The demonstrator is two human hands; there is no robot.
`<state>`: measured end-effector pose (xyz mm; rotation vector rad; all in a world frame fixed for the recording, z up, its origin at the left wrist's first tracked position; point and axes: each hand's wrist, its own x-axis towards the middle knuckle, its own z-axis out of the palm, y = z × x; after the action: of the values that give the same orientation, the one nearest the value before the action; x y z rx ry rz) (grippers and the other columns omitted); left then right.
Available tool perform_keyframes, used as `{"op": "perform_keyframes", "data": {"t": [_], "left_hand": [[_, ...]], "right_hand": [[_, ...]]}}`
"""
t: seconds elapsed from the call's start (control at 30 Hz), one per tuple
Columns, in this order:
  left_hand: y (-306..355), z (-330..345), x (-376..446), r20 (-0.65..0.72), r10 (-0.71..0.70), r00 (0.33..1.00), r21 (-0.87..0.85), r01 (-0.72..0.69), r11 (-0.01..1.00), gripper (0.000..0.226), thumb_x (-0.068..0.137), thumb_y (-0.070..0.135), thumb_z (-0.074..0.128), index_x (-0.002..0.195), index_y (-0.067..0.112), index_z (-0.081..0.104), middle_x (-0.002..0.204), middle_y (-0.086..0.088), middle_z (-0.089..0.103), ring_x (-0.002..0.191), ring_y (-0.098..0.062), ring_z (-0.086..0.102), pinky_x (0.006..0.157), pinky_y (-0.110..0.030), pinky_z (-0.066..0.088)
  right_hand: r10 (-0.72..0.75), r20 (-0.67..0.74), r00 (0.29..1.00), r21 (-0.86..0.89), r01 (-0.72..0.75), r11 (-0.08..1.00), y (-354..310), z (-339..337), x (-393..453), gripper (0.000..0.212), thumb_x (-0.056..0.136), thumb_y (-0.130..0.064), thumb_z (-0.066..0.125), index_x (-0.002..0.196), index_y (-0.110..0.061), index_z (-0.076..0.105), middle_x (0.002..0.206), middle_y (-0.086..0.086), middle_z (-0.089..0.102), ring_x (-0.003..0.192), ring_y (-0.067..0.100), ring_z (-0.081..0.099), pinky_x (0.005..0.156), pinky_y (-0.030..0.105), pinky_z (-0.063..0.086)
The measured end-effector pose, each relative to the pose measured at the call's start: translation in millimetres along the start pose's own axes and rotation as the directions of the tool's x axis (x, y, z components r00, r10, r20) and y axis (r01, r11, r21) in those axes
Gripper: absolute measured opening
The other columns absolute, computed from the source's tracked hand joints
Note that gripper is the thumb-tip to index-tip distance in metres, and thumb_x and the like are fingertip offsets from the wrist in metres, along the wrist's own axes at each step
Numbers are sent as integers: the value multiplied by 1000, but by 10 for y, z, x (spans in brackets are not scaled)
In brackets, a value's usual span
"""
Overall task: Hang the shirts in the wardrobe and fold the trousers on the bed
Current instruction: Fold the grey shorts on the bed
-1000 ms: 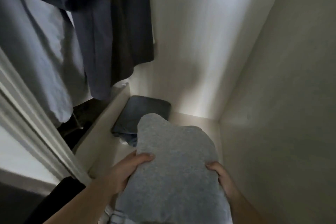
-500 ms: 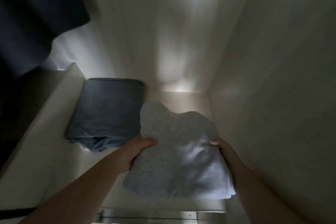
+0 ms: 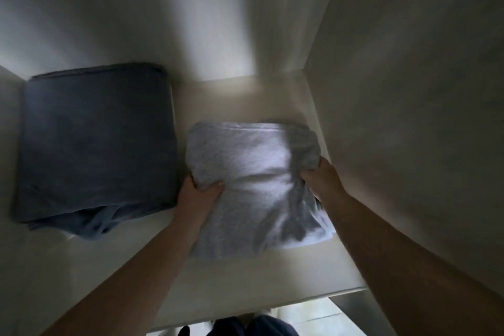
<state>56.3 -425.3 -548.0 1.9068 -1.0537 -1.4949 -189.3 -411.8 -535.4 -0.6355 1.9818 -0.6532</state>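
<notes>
We are stowing the folded grey trousers (image 3: pixel 253 185) on the wardrobe shelf (image 3: pixel 245 281), just right of the dark folded garment (image 3: pixel 95 144) — left hand (image 3: pixel 197 195) and right hand (image 3: pixel 320 180) grip its sides; next, we judge, let go.

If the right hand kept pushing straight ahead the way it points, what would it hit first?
Probably the wardrobe's back wall; the right hand grips the grey folded garment, with bare shelf ahead. Depth is unclear.

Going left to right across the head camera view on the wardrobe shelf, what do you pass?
Dark blue folded garment → left hand → grey folded garment → right hand → wardrobe side wall.
</notes>
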Motion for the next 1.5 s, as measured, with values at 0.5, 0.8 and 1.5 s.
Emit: {"op": "perform_keyframes", "data": {"t": [0.5,0.8,1.5], "left_hand": [[-257,281,-154,368,520,771,811,-540,226,81,84,57,42,150,13,26,154,-19,26,142,-36,22,110,-63,23],[129,583,502,310,542,781,825,-504,254,81,83,61,36,150,17,28,158,-13,19,146,-30,17,113,-58,18],[474,720,1200,241,685,687,766,-568,300,78,81,62,49,146,23,36,157,-11,25,145,-26,22,113,-58,15]], "right_hand": [[-540,98,836,-842,359,403,398,528,-460,75,79,-56,61,144,-25,39,153,17,30,139,33,33,105,69,22],[-516,127,847,-851,360,382,32,432,392,75,85,-68,15,151,-35,0,160,5,-9,147,21,-7,113,60,-5],[-618,68,783,-844,376,384,-371,454,1003,71,87,-68,15,150,-34,11,160,5,4,147,21,4,115,55,7]]}}
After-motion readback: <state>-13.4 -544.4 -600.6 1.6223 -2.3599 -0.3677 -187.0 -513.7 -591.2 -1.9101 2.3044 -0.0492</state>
